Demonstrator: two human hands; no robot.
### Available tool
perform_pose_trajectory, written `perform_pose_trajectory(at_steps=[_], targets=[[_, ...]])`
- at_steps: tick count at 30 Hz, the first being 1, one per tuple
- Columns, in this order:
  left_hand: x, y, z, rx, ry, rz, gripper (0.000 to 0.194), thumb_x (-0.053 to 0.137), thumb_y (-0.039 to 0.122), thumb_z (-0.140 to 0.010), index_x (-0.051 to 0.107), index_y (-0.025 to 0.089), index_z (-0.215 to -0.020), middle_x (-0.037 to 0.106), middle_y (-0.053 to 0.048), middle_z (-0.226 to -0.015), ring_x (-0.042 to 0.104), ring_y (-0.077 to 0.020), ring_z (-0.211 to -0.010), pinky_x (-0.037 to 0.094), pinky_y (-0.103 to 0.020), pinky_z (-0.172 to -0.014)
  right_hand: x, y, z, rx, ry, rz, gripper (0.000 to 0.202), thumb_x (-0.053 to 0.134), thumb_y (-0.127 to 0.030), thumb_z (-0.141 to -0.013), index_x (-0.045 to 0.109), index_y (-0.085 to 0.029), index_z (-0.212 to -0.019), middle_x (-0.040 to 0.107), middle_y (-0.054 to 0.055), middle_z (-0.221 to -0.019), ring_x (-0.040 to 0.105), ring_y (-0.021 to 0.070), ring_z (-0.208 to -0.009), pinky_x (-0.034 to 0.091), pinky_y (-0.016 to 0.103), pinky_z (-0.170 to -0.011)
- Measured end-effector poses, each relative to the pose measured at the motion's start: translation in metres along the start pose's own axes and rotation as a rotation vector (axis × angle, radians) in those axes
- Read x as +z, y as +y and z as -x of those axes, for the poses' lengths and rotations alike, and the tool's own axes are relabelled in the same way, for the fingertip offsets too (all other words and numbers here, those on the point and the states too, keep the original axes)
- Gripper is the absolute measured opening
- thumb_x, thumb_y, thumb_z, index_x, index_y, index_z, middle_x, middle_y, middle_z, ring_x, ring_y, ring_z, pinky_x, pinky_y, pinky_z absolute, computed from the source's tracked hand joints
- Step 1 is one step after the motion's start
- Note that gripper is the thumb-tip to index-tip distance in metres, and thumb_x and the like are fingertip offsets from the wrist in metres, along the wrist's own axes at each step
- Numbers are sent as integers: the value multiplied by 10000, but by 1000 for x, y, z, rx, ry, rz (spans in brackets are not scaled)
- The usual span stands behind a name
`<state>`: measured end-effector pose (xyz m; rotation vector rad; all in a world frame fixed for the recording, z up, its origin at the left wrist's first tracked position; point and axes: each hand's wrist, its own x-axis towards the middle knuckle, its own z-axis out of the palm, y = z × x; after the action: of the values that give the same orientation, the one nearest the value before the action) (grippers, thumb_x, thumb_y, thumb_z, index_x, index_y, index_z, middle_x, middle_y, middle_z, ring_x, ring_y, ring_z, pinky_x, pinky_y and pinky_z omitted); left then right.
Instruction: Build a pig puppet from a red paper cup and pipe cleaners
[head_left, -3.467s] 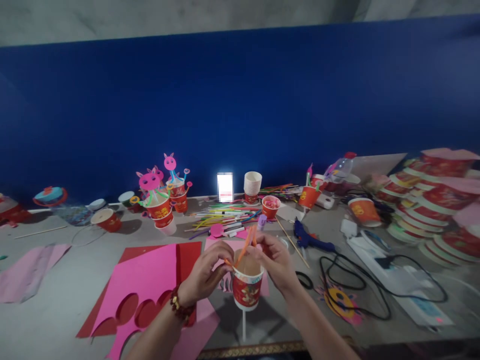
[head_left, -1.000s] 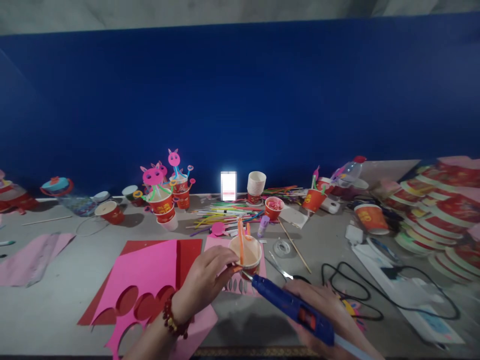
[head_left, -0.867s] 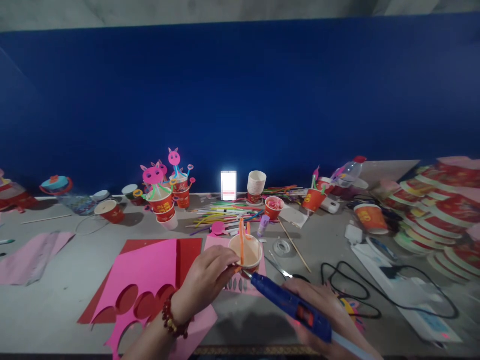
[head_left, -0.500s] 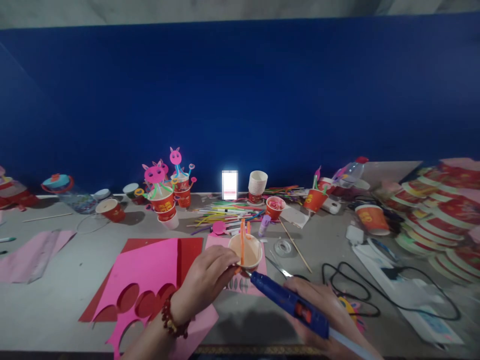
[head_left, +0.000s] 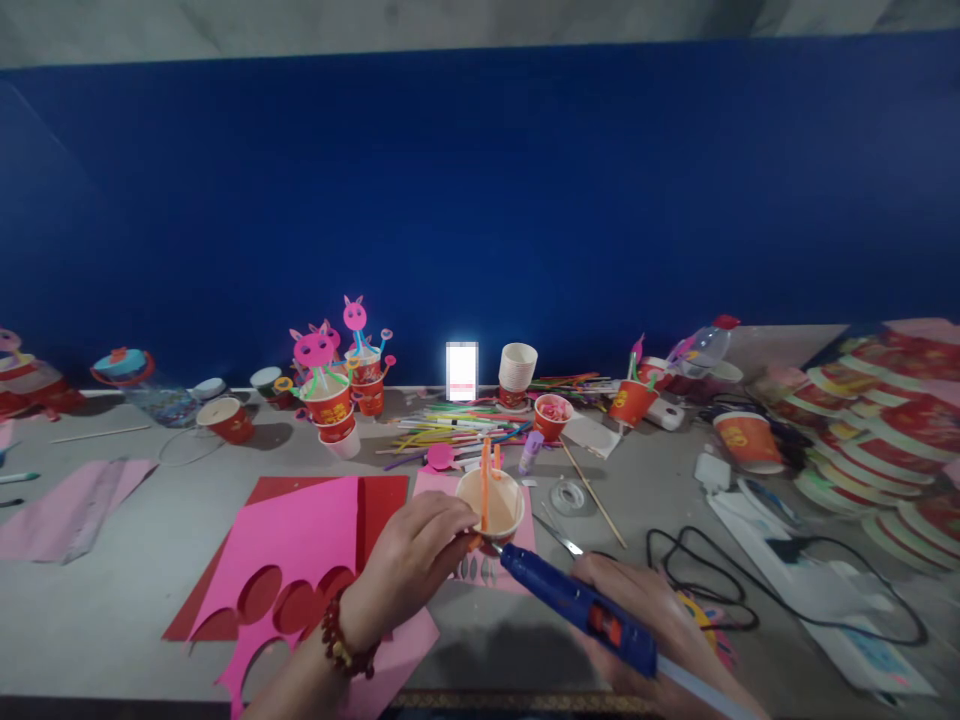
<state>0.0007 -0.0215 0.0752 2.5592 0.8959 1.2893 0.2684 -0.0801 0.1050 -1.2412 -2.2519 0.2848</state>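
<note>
My left hand (head_left: 426, 535), with a beaded bracelet at its wrist, pinches the near left rim of a paper cup (head_left: 504, 492). Orange pipe cleaners (head_left: 486, 490) stand up inside the cup, and a bit of orange shows by my fingertips. In my right hand (head_left: 634, 605) is a blue glue gun (head_left: 574, 605), its nozzle tip at the cup's near side. Under the cup lies a pink sheet (head_left: 517, 572) with grey leaf-like shapes. Scissors (head_left: 562, 535) rest just beyond the glue gun, their handles partly hidden.
Cut pink paper (head_left: 300, 530) lies over a red sheet (head_left: 382, 490) on the left. Behind are pink-headed cup figures (head_left: 330, 405), scattered pipe cleaners (head_left: 442, 428) and stacked cups (head_left: 517, 368). On the right, a black cable (head_left: 720, 575) loops near a power strip (head_left: 862, 640).
The whole view has shifted very slightly. Both hands, the paper cup and the glue gun keep nearly the same positions.
</note>
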Motion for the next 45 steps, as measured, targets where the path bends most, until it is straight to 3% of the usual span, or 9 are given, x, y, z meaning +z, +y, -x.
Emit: perform_pose_trajectory(at_steps=[10, 20, 31, 37, 39, 42, 45], targets=[[-3, 2, -3, 9, -10, 8, 133, 599, 145, -962, 611, 204, -1080, 738, -72, -980, 679, -184, -905, 578, -316, -835, -3, -2, 0, 25, -17, -30, 94, 569, -153, -759, 558, -229, -812, 682, 8, -707, 659, 190, -605, 461, 257, -565], [-4, 3, -4, -6, 19, 37, 115, 604, 138, -957, 623, 207, -1047, 730, -63, -945, 674, -178, -879, 576, -309, -812, -2, -3, -1, 75, -60, -38, 38, 542, -190, -774, 537, -227, -772, 639, -7, -659, 590, 164, -542, 423, 243, -521], [-3, 1, -2, 2, 46, -35, 101, 588, 149, -959, 628, 209, -1030, 742, -60, -929, 686, -185, -867, 568, -323, -822, 7, 7, 1, -54, -6, 50, 101, 536, -191, -729, 553, -235, -819, 643, -21, -668, 605, 154, -519, 393, 241, -498], [-2, -1, 0, -63, 34, 79, 122, 611, 126, -940, 618, 218, -1019, 732, -54, -915, 676, -187, -863, 561, -322, -798, 17, 20, 6, -103, 30, 59, 148, 559, -204, -709, 554, -238, -853, 670, -8, -695, 639, 177, -560, 419, 264, -530], [-2, 0, -1, -88, 30, 119, 116, 623, 126, -932, 617, 215, -1007, 723, -50, -897, 665, -180, -843, 556, -309, -769, 20, 21, 11, -68, 63, -1, 131, 558, -219, -736, 569, -238, -865, 688, 14, -716, 656, 191, -587, 452, 275, -555], [-3, 1, -4, -135, 30, 198, 59, 631, 160, -936, 621, 208, -969, 702, -41, -842, 648, -162, -770, 548, -277, -705, 25, 28, 24, 44, 226, -99, 180, 548, -295, -820, 623, -235, -972, 735, 70, -822, 706, 242, -694, 525, 313, -625], [-6, -2, -4, -207, 47, 300, 25, 648, 198, -930, 624, 201, -932, 692, -34, -815, 649, -148, -726, 543, -252, -671, 27, 49, 34, 206, 351, -198, 296, 546, -407, -885, 631, -218, -1096, 751, 100, -889, 709, 256, -680, 548, 323, -580]])
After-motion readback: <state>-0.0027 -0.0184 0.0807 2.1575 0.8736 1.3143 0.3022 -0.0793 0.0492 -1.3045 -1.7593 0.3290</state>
